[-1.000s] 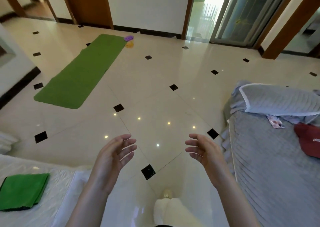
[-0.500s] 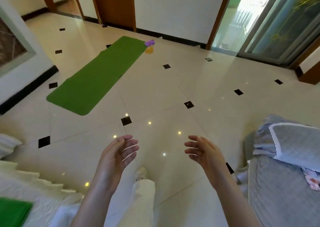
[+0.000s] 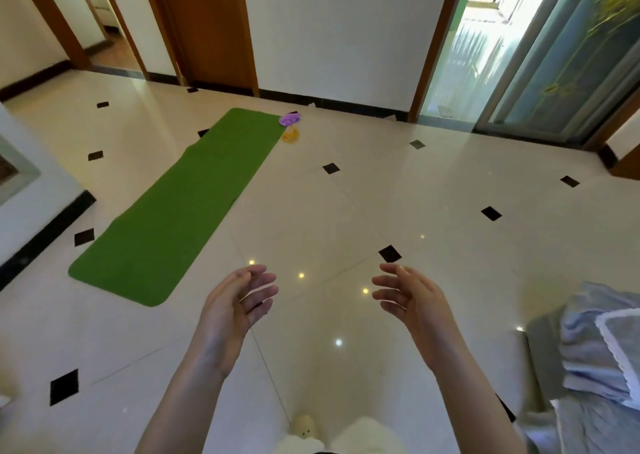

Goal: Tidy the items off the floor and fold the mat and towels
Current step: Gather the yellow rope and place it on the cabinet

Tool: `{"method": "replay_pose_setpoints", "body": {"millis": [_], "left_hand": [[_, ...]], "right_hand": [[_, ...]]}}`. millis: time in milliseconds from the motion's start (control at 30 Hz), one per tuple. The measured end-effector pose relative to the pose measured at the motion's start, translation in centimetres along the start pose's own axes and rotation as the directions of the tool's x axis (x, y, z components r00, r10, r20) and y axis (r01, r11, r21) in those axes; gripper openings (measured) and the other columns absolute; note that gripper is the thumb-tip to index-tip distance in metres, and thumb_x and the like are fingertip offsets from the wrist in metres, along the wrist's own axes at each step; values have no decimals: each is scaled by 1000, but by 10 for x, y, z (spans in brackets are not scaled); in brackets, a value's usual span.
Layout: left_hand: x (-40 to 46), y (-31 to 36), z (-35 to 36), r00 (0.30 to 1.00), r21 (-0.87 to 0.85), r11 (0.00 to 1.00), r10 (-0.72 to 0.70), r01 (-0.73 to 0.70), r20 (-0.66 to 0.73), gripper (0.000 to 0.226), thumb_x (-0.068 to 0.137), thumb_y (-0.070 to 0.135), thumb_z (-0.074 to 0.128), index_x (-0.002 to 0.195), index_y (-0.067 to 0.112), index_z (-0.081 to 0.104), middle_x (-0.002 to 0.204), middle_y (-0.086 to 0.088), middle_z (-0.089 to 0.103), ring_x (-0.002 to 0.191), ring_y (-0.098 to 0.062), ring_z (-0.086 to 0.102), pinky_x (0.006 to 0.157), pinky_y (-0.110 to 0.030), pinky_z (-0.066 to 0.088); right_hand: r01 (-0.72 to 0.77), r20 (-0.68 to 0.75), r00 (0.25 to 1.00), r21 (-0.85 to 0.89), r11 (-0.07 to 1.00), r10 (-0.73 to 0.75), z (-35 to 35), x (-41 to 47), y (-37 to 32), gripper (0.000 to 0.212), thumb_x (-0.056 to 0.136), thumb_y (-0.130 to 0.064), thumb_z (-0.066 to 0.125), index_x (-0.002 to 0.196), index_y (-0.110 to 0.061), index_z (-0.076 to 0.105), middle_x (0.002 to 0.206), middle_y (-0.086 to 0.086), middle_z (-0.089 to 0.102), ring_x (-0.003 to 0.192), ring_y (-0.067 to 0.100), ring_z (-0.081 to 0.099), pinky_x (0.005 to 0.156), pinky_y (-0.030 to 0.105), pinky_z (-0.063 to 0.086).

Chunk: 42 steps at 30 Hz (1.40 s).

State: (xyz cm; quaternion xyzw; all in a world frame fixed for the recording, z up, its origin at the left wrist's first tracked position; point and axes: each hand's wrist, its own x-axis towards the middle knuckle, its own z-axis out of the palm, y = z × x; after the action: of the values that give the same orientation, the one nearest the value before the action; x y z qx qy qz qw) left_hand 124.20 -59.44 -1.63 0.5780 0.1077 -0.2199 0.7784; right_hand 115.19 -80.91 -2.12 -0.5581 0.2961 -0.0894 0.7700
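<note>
From the head view, both hands are seen held out in front over the floor (image 3: 450, 183). The left hand (image 3: 239, 301) is loose, with soft fingers, and nothing is held in it. The right hand (image 3: 412, 297) is loose too, and its grip is empty.

The green mat (image 3: 173, 211) is laid flat on the floor, ahead and to the left, well apart from the hands. By its far corner, a small purple thing (image 3: 290, 118) and a small yellow thing (image 3: 290, 135) are seen; what they are cannot be told. No towels can be made out.

The step in hand seems to be walking over to the mat. Next, the small things would likely be picked up, and then an end of the mat would be taken for folding.

Lots of open floor is left between the hands and the mat. A bed with a grey cover (image 3: 602, 360) is close on the right, and a wall edge (image 3: 38, 225) runs near the mat's left side.
</note>
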Motion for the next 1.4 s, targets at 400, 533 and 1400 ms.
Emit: {"method": "replay_pose_setpoints", "body": {"millis": [400,533,1400], "left_hand": [[182,46,61,999,5,1000,-21,21,-42,26,99,11,36,95,8,62,87,-7,68,79,-19,65,81,-33,49],[257,69,99,999,-33,999,2,-3,-45,25,98,13,36,95,9,61,86,-5,68,73,-14,67,72,-27,54],[683,248,189,998,-143,989,17,-26,-63,25,97,16,39,94,8,62,80,-4,70,70,-14,68,62,-22,56]], "right_hand": [[-8,49,999,-24,1000,9,31,201,-51,22,97,-16,44,100,-8,65,83,7,70,69,16,65,65,26,49],[2,74,997,-31,1000,0,35,283,-83,21,97,-14,45,103,-7,64,84,7,70,68,16,65,65,25,50],[-32,103,994,-40,999,36,162,721,-233,21,95,-15,48,103,-10,66,86,7,70,71,15,65,66,24,52]]}}
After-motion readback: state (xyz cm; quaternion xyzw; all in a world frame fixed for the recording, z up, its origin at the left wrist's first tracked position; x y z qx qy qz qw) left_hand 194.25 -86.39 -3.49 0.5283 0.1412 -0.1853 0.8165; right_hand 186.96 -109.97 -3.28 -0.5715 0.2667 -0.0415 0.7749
